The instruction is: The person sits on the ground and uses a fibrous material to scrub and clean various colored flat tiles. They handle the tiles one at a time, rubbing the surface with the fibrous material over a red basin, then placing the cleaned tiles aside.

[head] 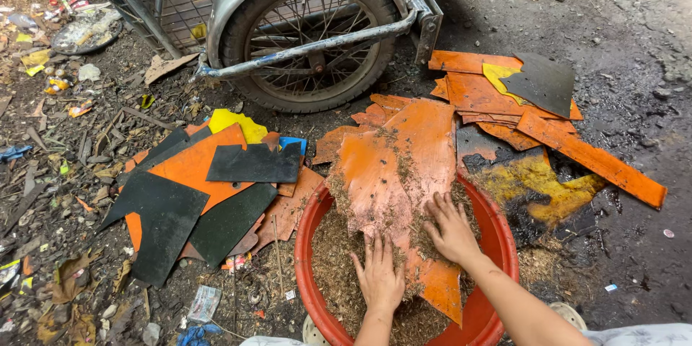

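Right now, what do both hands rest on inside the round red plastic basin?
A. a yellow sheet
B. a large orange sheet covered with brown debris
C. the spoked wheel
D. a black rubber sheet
B: both the left hand and the right hand lie flat on the large orange sheet over the red basin.

Your left hand and right hand both press flat, fingers spread, on an orange sheet lying across a red tub of sawdust. Beyond your hands stands a wheel; left of them lie black sheets.
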